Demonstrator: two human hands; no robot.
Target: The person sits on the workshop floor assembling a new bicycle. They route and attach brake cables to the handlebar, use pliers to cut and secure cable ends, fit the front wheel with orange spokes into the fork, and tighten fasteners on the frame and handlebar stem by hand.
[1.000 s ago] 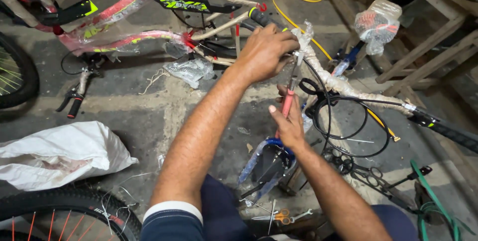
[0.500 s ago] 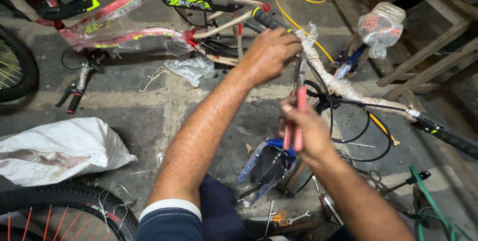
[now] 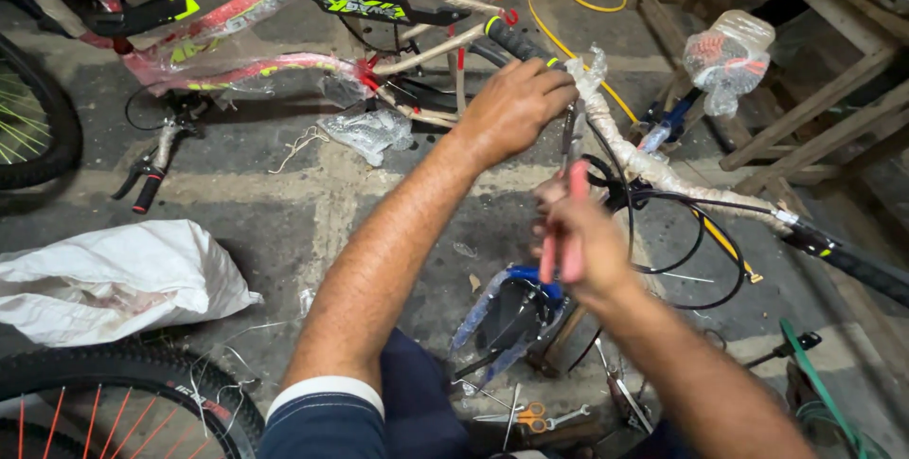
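Observation:
My left hand (image 3: 516,107) grips a bicycle handlebar (image 3: 653,167) wrapped in clear plastic, next to its black grip (image 3: 516,42). My right hand (image 3: 582,241) holds red-handled pliers (image 3: 566,196) upright, with the jaws up against the handlebar just below my left hand. Black cables (image 3: 663,232) loop around the bar on the right. Below my hands a blue and black bike part (image 3: 516,312) in plastic wrap lies on the floor.
A pink bike frame (image 3: 237,52) in plastic wrap lies at the top left. A white sack (image 3: 114,274) and a tyre with red spokes (image 3: 104,393) sit at the lower left. Wooden frames (image 3: 805,90) stand at the right. Orange-handled scissors (image 3: 525,414) lie near my knees.
My right hand has raised the pliers from low beside the bar up to the handlebar under my left hand. My left hand kept its hold on the bar.

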